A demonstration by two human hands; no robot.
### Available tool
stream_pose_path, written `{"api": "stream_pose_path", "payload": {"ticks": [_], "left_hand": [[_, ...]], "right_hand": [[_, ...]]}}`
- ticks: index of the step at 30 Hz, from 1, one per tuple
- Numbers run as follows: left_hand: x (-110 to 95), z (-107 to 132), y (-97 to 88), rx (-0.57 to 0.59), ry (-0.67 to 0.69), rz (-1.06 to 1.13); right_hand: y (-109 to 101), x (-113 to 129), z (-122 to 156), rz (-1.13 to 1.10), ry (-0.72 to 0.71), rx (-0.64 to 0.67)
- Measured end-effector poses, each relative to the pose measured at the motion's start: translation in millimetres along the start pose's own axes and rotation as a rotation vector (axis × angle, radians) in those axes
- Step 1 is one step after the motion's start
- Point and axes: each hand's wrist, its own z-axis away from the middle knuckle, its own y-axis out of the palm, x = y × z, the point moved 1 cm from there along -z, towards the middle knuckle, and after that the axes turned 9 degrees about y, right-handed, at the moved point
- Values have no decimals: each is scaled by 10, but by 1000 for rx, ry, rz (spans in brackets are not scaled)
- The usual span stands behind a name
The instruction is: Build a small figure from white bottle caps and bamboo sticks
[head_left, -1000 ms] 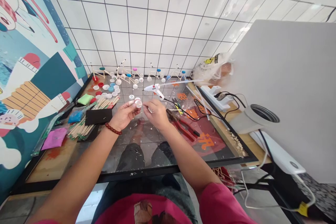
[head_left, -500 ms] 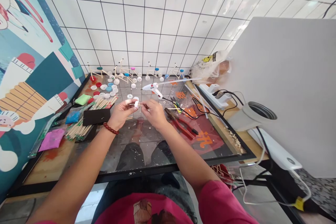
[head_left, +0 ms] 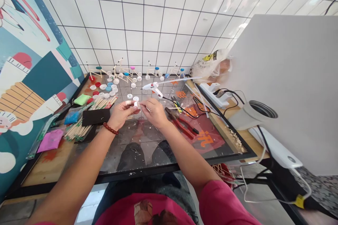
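Note:
My left hand (head_left: 120,113), with a red bead bracelet on the wrist, pinches a small white bottle cap (head_left: 136,104) above the glass table (head_left: 148,147). My right hand (head_left: 155,111) is closed right beside it, fingertips meeting the cap and pinching something thin that I cannot make out. A white hot glue gun (head_left: 153,88) lies just beyond both hands. Loose white, blue and red caps (head_left: 105,89) lie to the far left. Small stick-and-cap models (head_left: 126,72) stand in a row along the tiled wall.
Bundles of wooden sticks (head_left: 84,123), a black pad (head_left: 95,116) and coloured bags lie at left. Red pliers (head_left: 182,126) and black cables lie at right. A white power strip (head_left: 216,93), a grey cup-shaped object (head_left: 253,114) and a plastic bag (head_left: 213,65) stand further right.
Both hands have stayed together on the cap, with small finger movements. The view has shifted slightly.

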Motion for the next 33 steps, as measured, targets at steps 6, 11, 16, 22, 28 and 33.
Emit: {"api": "stream_pose_path", "payload": {"ticks": [6, 11, 16, 22, 28, 33], "left_hand": [[19, 1, 3, -5, -12, 7], [36, -9, -15, 6, 81, -74], [22, -1, -19, -20, 108, -138], [11, 12, -1, 2, 73, -104], [-70, -13, -50, 5, 150, -229], [-155, -66, -224, 38, 283, -704]], "right_hand": [[26, -12, 9, 60, -20, 27], [31, -31, 2, -1, 57, 79], [60, -21, 7, -49, 117, 116], [78, -1, 24, -51, 86, 119], [72, -86, 20, -97, 171, -15], [60, -268, 4, -130, 304, -102]]}}
